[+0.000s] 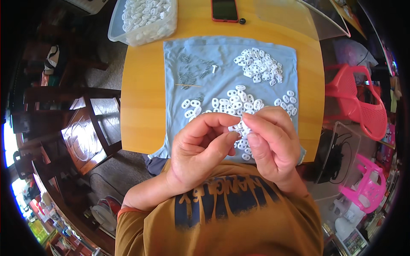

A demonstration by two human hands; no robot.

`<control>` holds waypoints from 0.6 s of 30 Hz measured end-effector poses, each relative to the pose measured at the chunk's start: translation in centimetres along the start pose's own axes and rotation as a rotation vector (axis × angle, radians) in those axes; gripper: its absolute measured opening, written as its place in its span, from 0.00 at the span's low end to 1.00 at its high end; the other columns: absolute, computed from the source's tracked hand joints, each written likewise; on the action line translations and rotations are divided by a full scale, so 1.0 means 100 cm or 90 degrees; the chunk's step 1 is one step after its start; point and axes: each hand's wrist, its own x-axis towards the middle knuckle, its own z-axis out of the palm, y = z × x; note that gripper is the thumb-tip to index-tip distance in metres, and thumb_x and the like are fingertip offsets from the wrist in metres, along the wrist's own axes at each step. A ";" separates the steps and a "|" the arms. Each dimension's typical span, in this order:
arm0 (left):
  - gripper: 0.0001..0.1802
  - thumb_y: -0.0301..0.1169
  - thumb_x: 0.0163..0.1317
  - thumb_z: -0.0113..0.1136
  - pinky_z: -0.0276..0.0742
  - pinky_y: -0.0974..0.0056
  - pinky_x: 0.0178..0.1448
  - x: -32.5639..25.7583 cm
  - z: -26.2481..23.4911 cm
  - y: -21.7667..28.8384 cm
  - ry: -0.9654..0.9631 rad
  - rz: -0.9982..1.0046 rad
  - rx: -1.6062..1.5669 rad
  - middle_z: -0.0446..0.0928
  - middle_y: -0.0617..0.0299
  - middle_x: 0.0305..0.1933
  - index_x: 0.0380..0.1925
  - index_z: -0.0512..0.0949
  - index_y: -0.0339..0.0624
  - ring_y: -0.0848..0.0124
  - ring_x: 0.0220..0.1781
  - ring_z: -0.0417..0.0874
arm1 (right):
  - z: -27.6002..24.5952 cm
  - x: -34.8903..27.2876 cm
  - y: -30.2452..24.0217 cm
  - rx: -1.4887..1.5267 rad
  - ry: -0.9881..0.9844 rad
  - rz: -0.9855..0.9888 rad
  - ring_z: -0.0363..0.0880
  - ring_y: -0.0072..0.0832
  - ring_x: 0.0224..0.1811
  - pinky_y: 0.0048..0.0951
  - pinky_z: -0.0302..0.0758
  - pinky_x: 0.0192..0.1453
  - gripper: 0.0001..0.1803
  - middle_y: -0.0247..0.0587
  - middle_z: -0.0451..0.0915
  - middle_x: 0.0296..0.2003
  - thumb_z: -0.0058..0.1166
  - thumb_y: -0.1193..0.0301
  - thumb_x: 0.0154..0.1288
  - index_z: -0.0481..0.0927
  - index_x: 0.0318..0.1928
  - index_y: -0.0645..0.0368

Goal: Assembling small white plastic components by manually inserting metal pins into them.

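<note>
My left hand (200,147) pinches a small white plastic piece (233,127) with holes between thumb and fingertips. Close beside it, my right hand (274,143) is closed in a pinch, its fingertips almost meeting the left ones. Whatever sits between the right thumb and forefinger is too small and covered to make out. Just beyond and beneath both hands, a loose pile of white oval two-holed pieces (235,101) lies on a light blue cloth (213,87). Small thin metal pins (187,78) are scattered at the cloth's far left.
Other white pieces lie in a far-right heap (258,65) and smaller groups at left (191,106) and right (289,101). A thin stick (188,85) and white T-shaped piece (214,68) rest near the pins. Behind stand a filled plastic tub (143,39) and a phone (224,10).
</note>
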 end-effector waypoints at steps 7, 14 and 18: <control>0.12 0.17 0.60 0.52 0.72 0.78 0.36 -0.006 0.000 -0.002 -0.004 -0.008 0.004 0.76 0.66 0.33 0.45 0.73 0.34 0.84 0.32 0.74 | -0.001 -0.006 -0.005 0.009 -0.013 0.046 0.71 0.27 0.29 0.24 0.68 0.32 0.15 0.39 0.75 0.31 0.51 0.79 0.60 0.76 0.48 0.65; 0.12 0.18 0.60 0.53 0.72 0.78 0.35 -0.005 0.002 -0.002 0.009 -0.034 -0.005 0.76 0.66 0.33 0.44 0.73 0.34 0.84 0.32 0.74 | -0.002 -0.010 -0.004 0.153 -0.018 0.187 0.71 0.25 0.32 0.24 0.69 0.34 0.13 0.40 0.75 0.34 0.48 0.79 0.63 0.76 0.48 0.65; 0.12 0.18 0.60 0.53 0.73 0.78 0.35 -0.002 0.003 -0.005 0.015 -0.039 0.016 0.75 0.67 0.32 0.45 0.73 0.34 0.84 0.32 0.74 | 0.001 -0.010 -0.002 -0.007 0.000 0.094 0.72 0.27 0.30 0.25 0.69 0.33 0.14 0.40 0.76 0.32 0.50 0.80 0.61 0.77 0.47 0.64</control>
